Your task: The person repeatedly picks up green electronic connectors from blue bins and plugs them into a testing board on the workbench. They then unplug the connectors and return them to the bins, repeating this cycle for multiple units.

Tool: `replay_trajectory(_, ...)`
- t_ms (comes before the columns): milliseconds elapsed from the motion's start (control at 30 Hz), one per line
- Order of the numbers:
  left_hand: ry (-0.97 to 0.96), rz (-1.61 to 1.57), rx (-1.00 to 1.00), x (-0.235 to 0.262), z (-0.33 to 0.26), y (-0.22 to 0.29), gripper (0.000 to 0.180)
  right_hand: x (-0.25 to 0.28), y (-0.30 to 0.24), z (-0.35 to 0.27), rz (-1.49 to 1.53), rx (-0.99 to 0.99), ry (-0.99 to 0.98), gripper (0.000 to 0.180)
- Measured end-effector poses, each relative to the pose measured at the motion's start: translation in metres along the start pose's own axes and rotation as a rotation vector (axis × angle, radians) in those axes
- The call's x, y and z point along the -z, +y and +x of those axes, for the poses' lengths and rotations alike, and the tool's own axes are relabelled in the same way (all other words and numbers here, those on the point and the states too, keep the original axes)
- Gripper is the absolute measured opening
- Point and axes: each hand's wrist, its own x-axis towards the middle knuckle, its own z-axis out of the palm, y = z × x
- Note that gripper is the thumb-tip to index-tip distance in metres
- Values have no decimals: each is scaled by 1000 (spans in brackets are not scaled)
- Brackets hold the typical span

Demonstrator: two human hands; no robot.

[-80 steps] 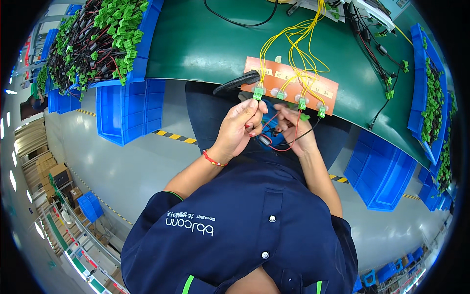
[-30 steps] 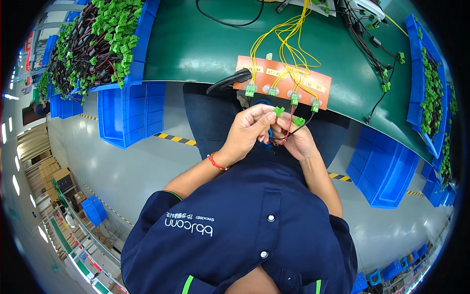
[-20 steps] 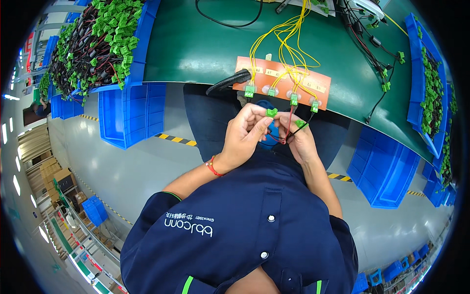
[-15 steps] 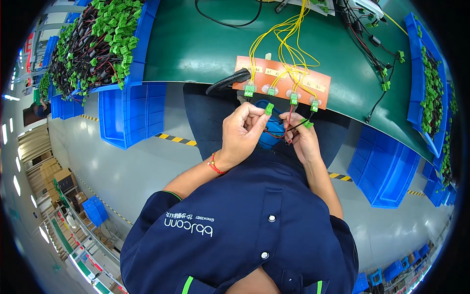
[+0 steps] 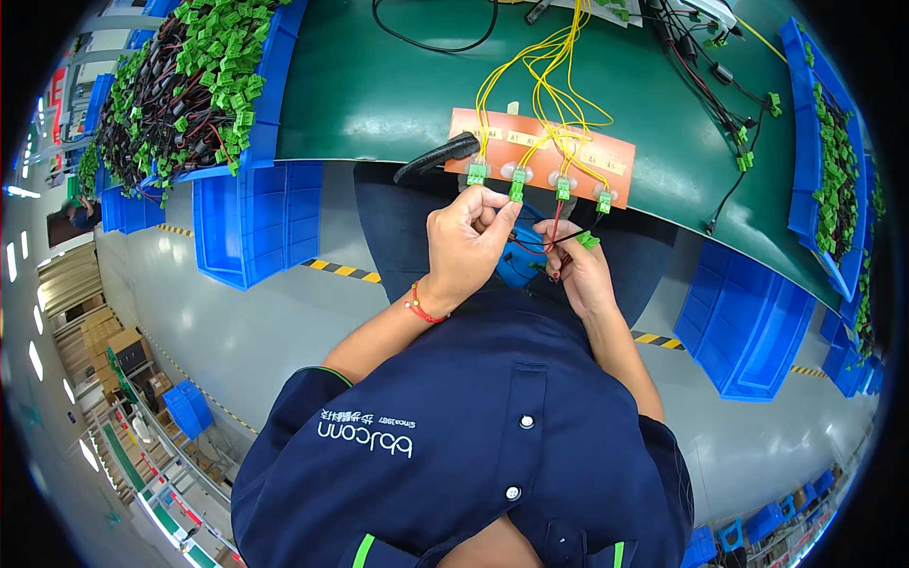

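My left hand [image 5: 464,241] pinches a green terminal plug [image 5: 516,191] between thumb and fingertips, up against the second socket from the left on an orange board [image 5: 461,121]. Whether it is fully seated I cannot tell. My right hand [image 5: 585,276] is closed round thin red and black wires [image 5: 556,222], with another green plug [image 5: 589,240] by its fingers. Those wires run up to green connectors at the third and fourth sockets. Yellow wires [image 5: 530,66] lead from the board's sockets to the far side of the table. A black handle-like piece [image 5: 436,156] sits at the board's left end.
The board lies at the near edge of a green table [image 5: 379,104]. Blue bins full of green-plugged cables stand left [image 5: 270,85] and right [image 5: 803,142]. Black cables [image 5: 701,85] lie at the back right. More blue bins [image 5: 222,232] hang below the table. A blue object [image 5: 516,265] is under my hands.
My left hand has moved the green plug slightly away from me, from in front of the board to its second socket. My right hand has shifted slightly left, still holding the wires.
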Motion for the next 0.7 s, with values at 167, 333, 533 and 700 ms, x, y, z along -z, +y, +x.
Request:
replay_trajectory(167,-3,-76,39,-2,-2,-1,10,0,-2,0,8,-14,17,22)
replay_trajectory(333,-13,-115,84,-1,-3,-5,12,4,1,0,-3,1,-6,23)
replay_trajectory(533,35,-401,224,-8,-3,-2,14,-10,-2,6,-185,47,-122,37)
replay_trajectory(700,73,-581,312,-11,-3,-5,18,-20,0,20,-131,-86,-362,44)
